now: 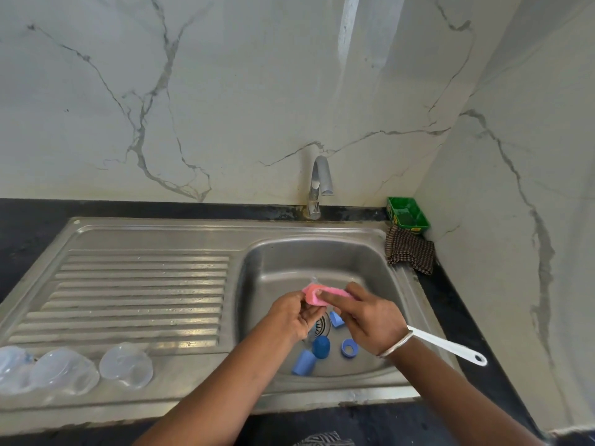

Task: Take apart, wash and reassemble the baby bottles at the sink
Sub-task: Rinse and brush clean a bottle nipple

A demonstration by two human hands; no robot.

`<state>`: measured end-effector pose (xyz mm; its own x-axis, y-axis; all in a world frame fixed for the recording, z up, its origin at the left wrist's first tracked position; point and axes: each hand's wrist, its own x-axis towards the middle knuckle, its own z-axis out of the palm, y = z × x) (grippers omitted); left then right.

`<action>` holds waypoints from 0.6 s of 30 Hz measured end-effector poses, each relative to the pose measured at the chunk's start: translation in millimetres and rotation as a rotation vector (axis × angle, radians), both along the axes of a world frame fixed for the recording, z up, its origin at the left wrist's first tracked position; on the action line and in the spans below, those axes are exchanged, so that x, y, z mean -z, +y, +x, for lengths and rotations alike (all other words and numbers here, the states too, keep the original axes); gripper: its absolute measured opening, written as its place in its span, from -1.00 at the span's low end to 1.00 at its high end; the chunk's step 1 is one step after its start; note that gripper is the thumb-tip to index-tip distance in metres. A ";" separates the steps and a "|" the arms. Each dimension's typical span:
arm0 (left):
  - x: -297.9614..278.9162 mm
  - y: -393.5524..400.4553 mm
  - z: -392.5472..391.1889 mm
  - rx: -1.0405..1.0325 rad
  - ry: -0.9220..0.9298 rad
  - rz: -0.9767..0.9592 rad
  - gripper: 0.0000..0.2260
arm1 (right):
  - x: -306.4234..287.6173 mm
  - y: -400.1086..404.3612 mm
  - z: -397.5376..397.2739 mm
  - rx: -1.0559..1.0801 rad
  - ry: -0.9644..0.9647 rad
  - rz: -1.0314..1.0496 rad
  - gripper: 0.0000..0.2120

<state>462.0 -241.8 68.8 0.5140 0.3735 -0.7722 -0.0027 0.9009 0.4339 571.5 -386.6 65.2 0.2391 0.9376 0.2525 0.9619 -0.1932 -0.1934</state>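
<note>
Both hands (294,312) (370,317) are gripping a pink sponge (317,294) over the sink (257,252), hiding the drain; blue caps (321,347) are lying below, clear bottles (126,365) draining alongside.

No readable text — anywhere.

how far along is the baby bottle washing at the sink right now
Taken apart: three clear bottles lie on the drainboard, apparently already washed. In hand: the left hand and right hand hold a pink sponge around a small clear part over the basin. Left: blue caps and a blue ring still in the sink, then reassembly.
</note>
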 end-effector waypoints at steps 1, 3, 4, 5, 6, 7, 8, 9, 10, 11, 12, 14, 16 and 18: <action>0.6 -0.1 -0.5 0.010 0.001 0.004 -0.85 | 0.3 -1.6 2.6 0.001 0.009 -0.001 -0.52; -0.1 0.3 -3.3 0.031 -0.005 0.014 -0.85 | 2.0 -4.9 8.7 0.009 0.034 -0.003 -0.51; 0.2 1.4 -4.7 0.043 -0.008 0.024 -0.84 | 2.6 -6.0 12.4 0.029 0.050 -0.002 -0.51; 0.3 2.5 -5.5 0.061 -0.008 0.040 -0.83 | 4.3 -6.5 16.7 0.063 0.071 0.002 -0.52; 0.1 3.5 -6.5 0.082 -0.008 0.060 -0.83 | 4.3 -5.9 19.7 0.102 0.103 0.012 -0.53; 0.5 3.7 -7.1 0.096 -0.005 0.078 -0.84 | 4.6 -4.7 21.7 0.140 0.156 0.025 -0.54; 0.8 3.7 -7.6 0.103 -0.003 0.095 -0.85 | 4.3 -1.9 22.3 0.165 0.221 0.055 -0.55; 1.6 2.9 -6.8 0.113 0.003 0.114 -0.86 | 2.4 2.3 21.2 0.176 0.299 0.111 -0.56; 2.5 1.8 -5.9 0.123 0.011 0.134 -0.87 | 0.5 7.9 18.5 0.172 0.378 0.172 -0.57; 2.0 0.1 -4.8 0.131 0.018 0.150 -0.88 | -1.8 14.0 14.6 0.152 0.447 0.212 -0.59; 1.2 -2.2 -3.3 0.130 0.023 0.157 -0.88 | -5.0 18.7 10.1 0.128 0.494 0.210 -0.60; -0.2 -2.7 -0.2 0.095 0.029 0.143 -0.88 | -7.6 25.6 2.5 0.092 0.499 0.137 -0.61; -2.1 0.8 1.0 0.036 0.021 0.105 -0.90 | -3.9 24.8 -2.2 0.090 0.486 0.090 -0.59; -2.6 3.3 1.3 0.012 0.012 0.089 -0.90 | 0.9 17.8 -2.1 0.065 0.487 0.084 -0.57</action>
